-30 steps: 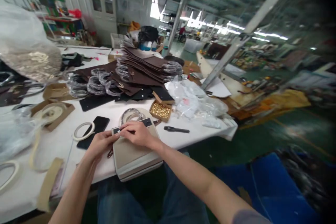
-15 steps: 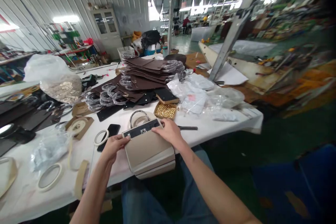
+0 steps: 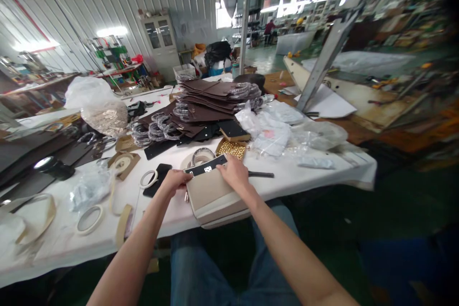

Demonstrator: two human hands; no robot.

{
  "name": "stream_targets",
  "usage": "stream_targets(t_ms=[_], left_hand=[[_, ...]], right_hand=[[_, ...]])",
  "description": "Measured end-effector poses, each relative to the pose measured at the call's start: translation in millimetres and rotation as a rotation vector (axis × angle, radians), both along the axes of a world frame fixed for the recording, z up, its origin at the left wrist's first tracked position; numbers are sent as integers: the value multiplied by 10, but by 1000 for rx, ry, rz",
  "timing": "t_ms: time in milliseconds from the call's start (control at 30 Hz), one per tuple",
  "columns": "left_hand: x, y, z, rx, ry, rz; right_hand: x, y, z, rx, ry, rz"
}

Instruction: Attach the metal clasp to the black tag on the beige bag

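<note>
A beige handbag (image 3: 211, 193) lies at the front edge of the table, its lower part jutting over my lap. Along its top runs a black strip (image 3: 199, 171) with metal fittings, and a plastic-wrapped handle (image 3: 203, 151) stands up behind. My left hand (image 3: 175, 181) pinches the strip's left end. At the right end, my right hand (image 3: 233, 172) grips the top edge with the thumb on the near face. A small metal piece (image 3: 186, 196) hangs by the bag's left side. Just beyond my right hand is a box of gold studs (image 3: 232, 148).
Brown bag panels (image 3: 208, 105) with wrapped handles are piled farther back. Plastic bags (image 3: 274, 136) lie to the right, near a dark tool (image 3: 261, 174). Tape rolls (image 3: 89, 220), a phone (image 3: 158, 181) and a black cylinder (image 3: 53, 167) are on the left. A metal post (image 3: 326, 52) rises at right.
The camera view has turned left, so everything sits farther right. The handbag looks more tilted back and its handle shows lower behind the strip. Both hands keep their hold.
</note>
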State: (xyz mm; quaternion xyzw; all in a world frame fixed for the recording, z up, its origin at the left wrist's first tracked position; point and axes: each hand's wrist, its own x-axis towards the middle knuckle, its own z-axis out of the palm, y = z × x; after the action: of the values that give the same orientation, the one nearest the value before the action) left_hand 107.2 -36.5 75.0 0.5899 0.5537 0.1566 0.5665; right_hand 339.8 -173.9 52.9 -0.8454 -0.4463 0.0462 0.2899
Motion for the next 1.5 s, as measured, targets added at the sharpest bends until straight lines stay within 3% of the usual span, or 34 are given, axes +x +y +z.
stream_targets(t_ms=[200, 467, 600, 733, 900, 1033, 1167, 1267, 1367, 1500], left_hand=[[-52, 83, 1, 7, 120, -76], [-52, 189, 52, -11, 311, -225], [-127, 207, 57, -48, 301, -248], [-107, 239, 77, -97, 297, -205], [-113, 212, 131, -75, 319, -192], [-241, 161, 119, 41, 316, -249], [-290, 188, 18, -101, 217, -193], [-263, 232, -68, -152, 181, -178], [-261, 247, -122, -153, 168, -219], [-333, 226, -196, -156, 78, -171]], right_hand=[[31, -58, -182, -14, 41, 14], [-4, -145, -73, 26, -51, 61], [255, -473, -129, 168, -173, 60], [679, -767, -241, 8, -196, 114], [902, -758, -311, -92, -54, 320], [884, -774, -243, 29, -40, 259], [584, -751, 127, 464, 213, 92], [51, -487, 495, 705, 536, 269], [-575, -27, 694, 691, 860, 439], [-1157, 558, 606, 671, 1002, 418]])
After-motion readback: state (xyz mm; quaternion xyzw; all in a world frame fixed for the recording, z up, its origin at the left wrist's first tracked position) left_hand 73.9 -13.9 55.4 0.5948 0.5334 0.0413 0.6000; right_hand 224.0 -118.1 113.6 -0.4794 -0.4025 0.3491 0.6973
